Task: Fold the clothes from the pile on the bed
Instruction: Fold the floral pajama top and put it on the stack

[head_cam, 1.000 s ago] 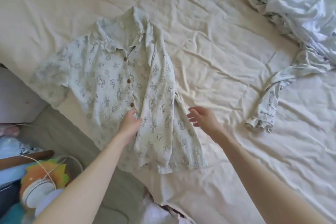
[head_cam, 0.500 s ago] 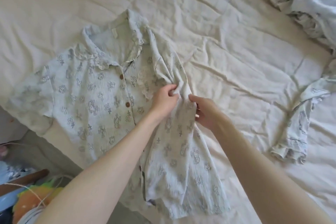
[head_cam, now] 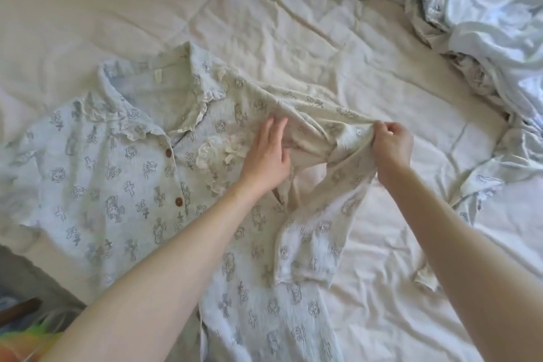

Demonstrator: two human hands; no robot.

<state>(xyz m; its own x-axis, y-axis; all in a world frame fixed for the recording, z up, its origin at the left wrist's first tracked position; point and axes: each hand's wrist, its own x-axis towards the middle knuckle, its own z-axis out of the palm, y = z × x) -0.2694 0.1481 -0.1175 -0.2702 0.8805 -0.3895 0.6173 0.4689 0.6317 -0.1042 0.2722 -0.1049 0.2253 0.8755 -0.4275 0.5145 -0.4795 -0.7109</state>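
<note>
Right hand (head_cam: 392, 147) pinches the shirt (head_cam: 117, 185) sleeve (head_cam: 338, 138), lifted off the bed (head_cam: 323, 53) — left hand (head_cam: 267, 159) just beside, fingers straight, flat on the shirt chest, holding nothing.

Bare sheet (head_cam: 367, 73) ahead; clothes pile (head_cam: 484, 23) far right

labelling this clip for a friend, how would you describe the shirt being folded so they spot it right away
On the cream bed sheet, look left of centre, well away from the rumpled pale blue bedding heaped at the far right. The shirt lies spread flat there, with the left hand resting on it and the right hand pinching its sleeve. Only it has brown buttons, a frilly collar and grey cross prints.
</note>
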